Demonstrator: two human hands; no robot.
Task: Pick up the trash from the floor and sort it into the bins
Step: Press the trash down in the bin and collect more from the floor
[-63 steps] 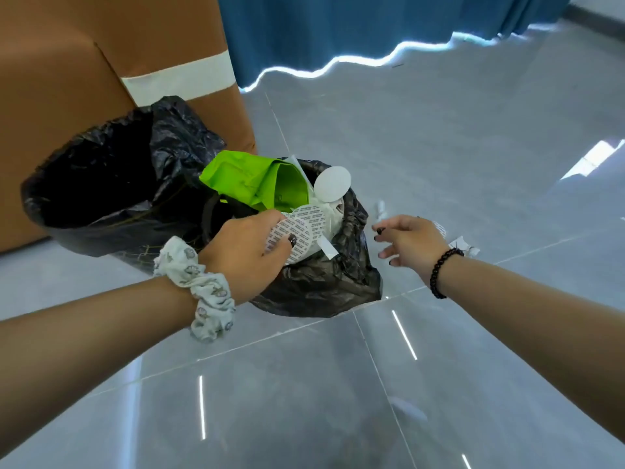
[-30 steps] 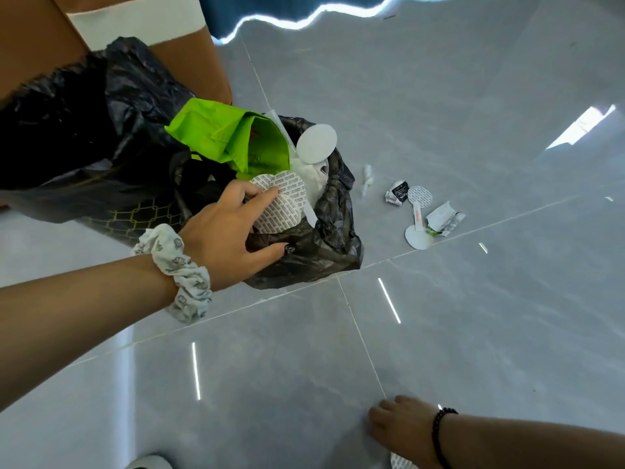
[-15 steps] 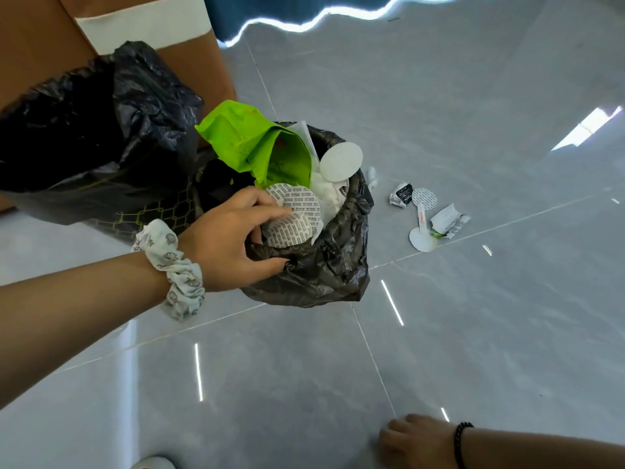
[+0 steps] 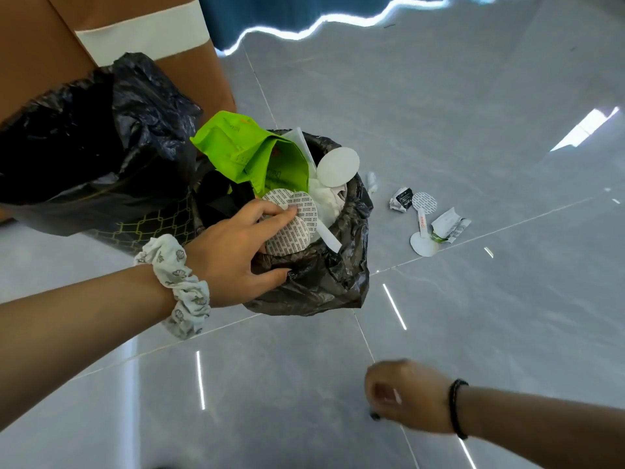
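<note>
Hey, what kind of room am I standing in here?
Probably an indoor room such as an office or storeroom, though that is hard to tell: glossy grey floor tiles, a blue curtain along the far edge, and two bins lined with black bags beside a large cardboard box.

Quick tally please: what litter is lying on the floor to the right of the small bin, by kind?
Round seals: 2 (printed seal, plain white seal with tab)
Crumpled wrappers: 2 (black-and-white wrapper, white-and-green wrapper)
Small white scrap: 1
Total: 5
</note>
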